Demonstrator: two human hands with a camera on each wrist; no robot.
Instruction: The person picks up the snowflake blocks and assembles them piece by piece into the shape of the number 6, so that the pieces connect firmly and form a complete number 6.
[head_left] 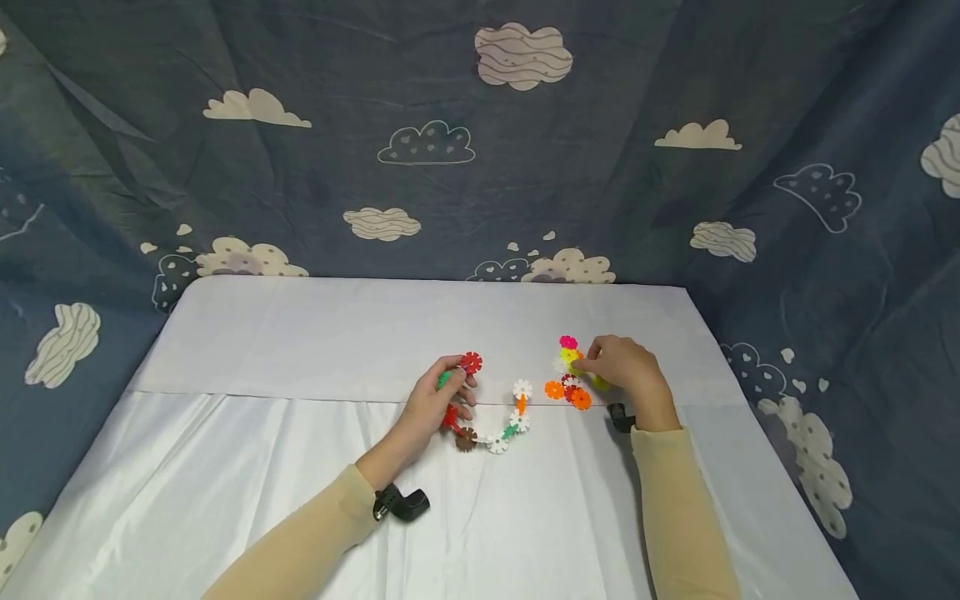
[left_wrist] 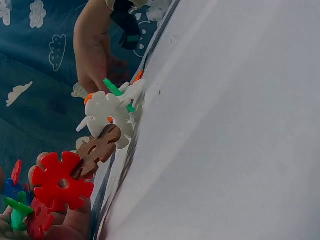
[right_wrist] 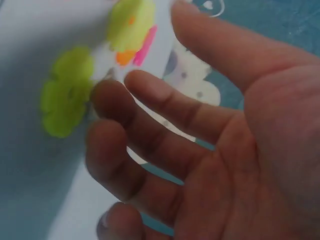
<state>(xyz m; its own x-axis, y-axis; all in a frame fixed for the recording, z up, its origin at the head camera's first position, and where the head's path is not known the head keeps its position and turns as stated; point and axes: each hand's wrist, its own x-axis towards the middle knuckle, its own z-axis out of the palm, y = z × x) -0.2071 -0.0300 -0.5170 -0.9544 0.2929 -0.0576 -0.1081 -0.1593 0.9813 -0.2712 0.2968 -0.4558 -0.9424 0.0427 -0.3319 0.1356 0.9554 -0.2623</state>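
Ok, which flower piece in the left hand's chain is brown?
The brown piece linked between a red piece and a white piece; it's the chain's only brown one in view.

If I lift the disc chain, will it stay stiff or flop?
The disc chain probably keeps its curve, since its discs interlock at notches. It looks light, being thin, plastic-looking pieces. Its far end, unheld by the left hand, may sag.

Two hands show, a left hand (head_left: 427, 406) and a right hand (head_left: 630, 364), with two sleeves (head_left: 682, 517). One table (head_left: 300, 350) bears one linked chain (head_left: 511, 432) with one brown disc (head_left: 466, 440) nearside and at least three white discs (head_left: 497, 444). Right, one cluster (head_left: 572, 382) includes one pink disc (head_left: 568, 342) farthest and two orange discs (head_left: 581, 399) nearside.
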